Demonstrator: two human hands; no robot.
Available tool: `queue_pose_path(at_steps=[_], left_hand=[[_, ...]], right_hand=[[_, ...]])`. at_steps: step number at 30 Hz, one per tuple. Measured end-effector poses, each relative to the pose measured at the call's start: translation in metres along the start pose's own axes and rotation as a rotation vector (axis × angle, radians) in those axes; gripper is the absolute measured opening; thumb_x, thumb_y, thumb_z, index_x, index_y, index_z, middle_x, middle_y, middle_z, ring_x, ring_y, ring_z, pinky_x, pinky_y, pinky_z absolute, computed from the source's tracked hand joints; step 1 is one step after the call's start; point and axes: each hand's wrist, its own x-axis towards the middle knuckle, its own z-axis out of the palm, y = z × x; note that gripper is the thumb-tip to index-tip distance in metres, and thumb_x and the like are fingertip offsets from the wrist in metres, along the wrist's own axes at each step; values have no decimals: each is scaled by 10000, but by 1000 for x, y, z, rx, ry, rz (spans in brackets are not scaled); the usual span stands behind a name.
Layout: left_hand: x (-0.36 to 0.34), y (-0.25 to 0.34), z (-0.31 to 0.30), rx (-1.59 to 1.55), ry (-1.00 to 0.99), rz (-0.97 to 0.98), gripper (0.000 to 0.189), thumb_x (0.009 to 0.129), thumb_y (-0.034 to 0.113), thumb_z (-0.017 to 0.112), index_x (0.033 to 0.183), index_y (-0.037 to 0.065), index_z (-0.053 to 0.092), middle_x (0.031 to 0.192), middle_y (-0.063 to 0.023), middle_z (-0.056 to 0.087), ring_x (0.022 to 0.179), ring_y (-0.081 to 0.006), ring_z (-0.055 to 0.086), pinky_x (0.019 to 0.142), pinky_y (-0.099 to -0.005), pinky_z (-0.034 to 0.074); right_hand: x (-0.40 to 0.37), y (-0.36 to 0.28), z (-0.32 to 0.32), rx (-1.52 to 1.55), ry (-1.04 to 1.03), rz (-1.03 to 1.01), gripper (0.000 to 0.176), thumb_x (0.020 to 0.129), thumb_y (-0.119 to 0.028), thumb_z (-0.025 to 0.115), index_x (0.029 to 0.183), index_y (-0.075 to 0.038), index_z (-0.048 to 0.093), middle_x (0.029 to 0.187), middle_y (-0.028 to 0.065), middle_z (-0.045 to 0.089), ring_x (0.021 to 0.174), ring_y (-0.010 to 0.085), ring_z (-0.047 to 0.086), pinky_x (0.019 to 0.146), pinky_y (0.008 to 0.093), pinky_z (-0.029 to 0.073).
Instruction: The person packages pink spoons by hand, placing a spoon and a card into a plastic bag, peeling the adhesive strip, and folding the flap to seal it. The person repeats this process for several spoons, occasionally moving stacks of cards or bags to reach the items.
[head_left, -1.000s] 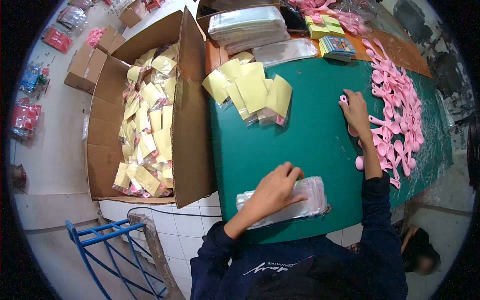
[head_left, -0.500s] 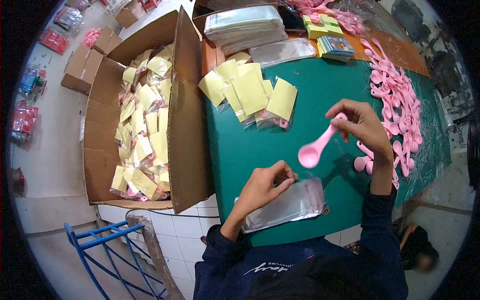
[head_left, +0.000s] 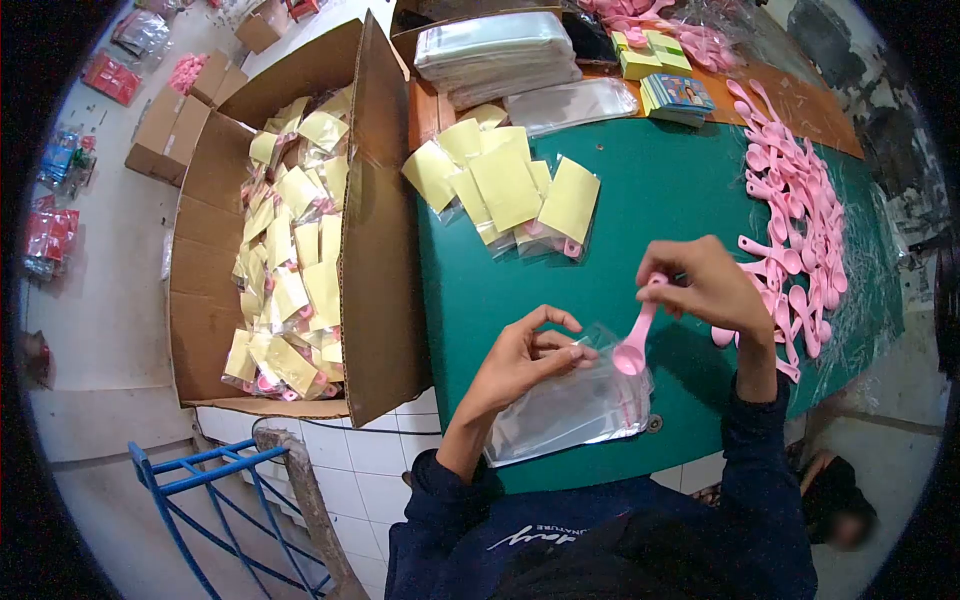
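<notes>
A pink measuring spoon (head_left: 632,350) hangs bowl-down from my right hand (head_left: 705,287), its handle end pinched between thumb and fingers. My left hand (head_left: 530,362) is closed at the edge of a clear plastic bag (head_left: 597,345), lifted a little above a stack of clear bags (head_left: 560,415). The spoon's bowl overlaps the mouth of the lifted bag in this view. Packed bags with yellow cards (head_left: 505,188) lie beyond my hands on the green table. To the right spreads a heap of pink spoons (head_left: 800,220).
At the left stands an open cardboard box (head_left: 385,250) filled with packed bags. More clear bags (head_left: 490,50) are piled at the back, near small card stacks (head_left: 675,97). A blue metal rack (head_left: 215,475) is at lower left; a person (head_left: 840,500) is at lower right.
My right hand has brought the spoon down toward my left hand. My left hand has raised a bag's edge from the stack.
</notes>
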Motion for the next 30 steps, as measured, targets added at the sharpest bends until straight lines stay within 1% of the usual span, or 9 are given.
queue_pose_path(at_steps=[2,7,13,19,22,25,28,29,30], left_hand=[[0,1,-1,-67,20,1,244,851,40,609,1047,-2,470,925,-148,666,862,-148,638,712,-250,521],[1,-2,-1,-26,127,28,266,855,48,608,1079,-7,475,944,-143,660,859,-139,633,714,-238,519],[4,-1,4,-75,202,72,301,854,59,605,1126,-4,491,960,-134,653,870,-142,623,730,-249,507],[7,-8,9,98,103,218,305,921,131,520,1179,-30,513,1000,-105,641,921,-135,593,799,-264,478],[8,-18,-2,219,9,67,281,954,205,468,1003,-35,605,956,-63,642,823,-85,566,738,-239,457],[2,-2,9,75,15,133,350,969,255,430,998,-35,624,915,-62,642,799,-81,555,727,-235,454],[-4,14,16,-17,98,171,351,971,251,422,1019,-38,615,933,-74,646,819,-99,575,742,-243,462],[-6,19,18,-53,132,183,351,972,250,419,1023,-39,612,940,-78,647,825,-106,582,749,-247,466],[-6,20,16,-43,132,192,352,974,249,414,1032,-40,607,950,-87,648,839,-118,589,759,-254,471]], right_hand=[[3,6,4,-160,-2,-70,126,785,-114,660,803,-3,602,627,40,587,515,78,554,456,217,431],[-2,-9,5,188,369,-36,103,801,-72,645,827,13,593,659,46,601,533,65,540,457,211,430],[-3,-17,16,232,300,-17,100,798,-60,653,833,13,594,677,47,604,542,63,550,455,205,423],[0,-17,29,195,211,-45,184,795,-90,674,891,1,547,677,42,605,544,65,558,463,215,431],[-1,-17,39,175,317,-135,256,780,-123,701,921,-8,521,670,42,608,529,79,560,468,225,440],[-4,-15,44,137,381,-274,343,754,-182,730,969,-8,528,776,75,626,602,120,592,518,245,471],[-2,-22,41,3,355,-587,454,719,-246,750,1038,-9,529,940,117,615,735,175,615,610,278,504],[-6,-21,40,52,276,-530,546,693,-344,746,1090,-35,536,1092,143,554,915,228,585,756,325,498],[-4,-23,38,-38,203,-573,548,691,-360,743,1090,-44,540,1103,147,544,945,238,571,786,335,486]])
